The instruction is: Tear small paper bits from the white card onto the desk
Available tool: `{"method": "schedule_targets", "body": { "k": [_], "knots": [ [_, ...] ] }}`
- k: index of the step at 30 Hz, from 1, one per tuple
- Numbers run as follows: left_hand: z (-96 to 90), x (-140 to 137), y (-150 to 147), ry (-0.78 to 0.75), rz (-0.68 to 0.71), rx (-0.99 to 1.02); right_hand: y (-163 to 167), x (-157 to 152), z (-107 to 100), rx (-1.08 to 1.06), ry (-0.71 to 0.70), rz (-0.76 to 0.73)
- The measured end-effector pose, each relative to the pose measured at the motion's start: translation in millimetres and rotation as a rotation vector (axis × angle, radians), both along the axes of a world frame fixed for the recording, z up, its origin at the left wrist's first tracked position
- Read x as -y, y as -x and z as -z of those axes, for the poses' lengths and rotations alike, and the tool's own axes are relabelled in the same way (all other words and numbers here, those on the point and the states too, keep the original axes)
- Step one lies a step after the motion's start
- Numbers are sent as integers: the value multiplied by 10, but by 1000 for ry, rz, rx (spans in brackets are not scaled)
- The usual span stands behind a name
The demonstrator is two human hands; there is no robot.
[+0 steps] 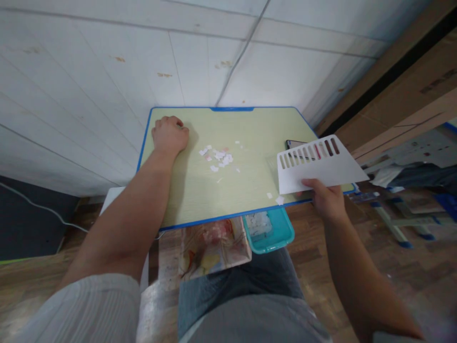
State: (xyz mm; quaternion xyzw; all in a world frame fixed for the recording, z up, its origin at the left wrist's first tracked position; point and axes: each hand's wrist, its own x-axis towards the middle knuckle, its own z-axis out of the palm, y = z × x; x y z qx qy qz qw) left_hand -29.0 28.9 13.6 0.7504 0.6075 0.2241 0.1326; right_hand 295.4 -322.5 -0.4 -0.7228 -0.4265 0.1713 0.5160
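My right hand (326, 200) grips the lower edge of a white card with a row of slots (314, 169), thumb on top, and holds it over the right end of the table. A dark-edged phone (294, 143) lies partly hidden behind the card. On the left of the pale yellow tabletop (200, 200), my left hand (170, 134) rests with its fingers curled in; what they hold, if anything, is hidden. Small white paper pieces (223, 158) lie scattered to the right of that hand. A few more paper scraps (280, 200) sit at the front edge below the card.
A turquoise plastic basket (276, 233) with white pieces inside sits under the front edge. Beside it is a patterned box or bag (214, 247). A white panelled wall (124, 71) with a cable rises behind the table. Brown cardboard (400, 95) stands at right.
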Motion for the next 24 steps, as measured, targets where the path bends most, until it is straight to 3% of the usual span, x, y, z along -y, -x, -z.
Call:
{"method": "schedule_targets", "body": {
  "k": [6, 14, 24],
  "knots": [
    [-3, 23, -24, -18, -15, -4, 115, 275, -62, -102, 3, 66],
    [26, -22, -23, -26, 1, 52, 346, 120, -144, -32, -55, 9],
    [-4, 5, -65, -11, -18, 6, 208, 265, -85, -73, 17, 53]
  ]
}}
